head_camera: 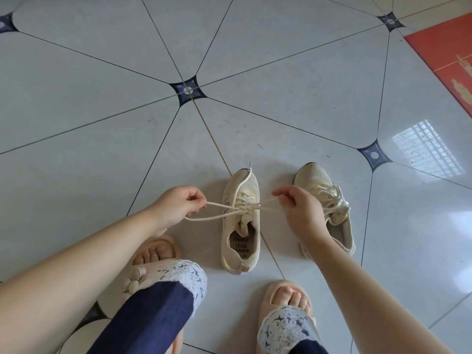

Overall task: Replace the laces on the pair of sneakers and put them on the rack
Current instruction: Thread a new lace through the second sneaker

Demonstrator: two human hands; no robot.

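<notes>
Left hand (178, 204): pinches one loop of the cream lace (221, 204), pulled left.
Right hand (297, 208): pinches the other loop, pulled right.
Middle sneaker (240, 249): on the floor (102, 123), between both hands.
Other sneaker (319, 180): just beside it, laced up.

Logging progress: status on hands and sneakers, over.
Pinching cream cord lace: left hand, right hand. Beige mesh sneaker between them mid-tie; second beige sneaker tied. Rack not in view.
</notes>
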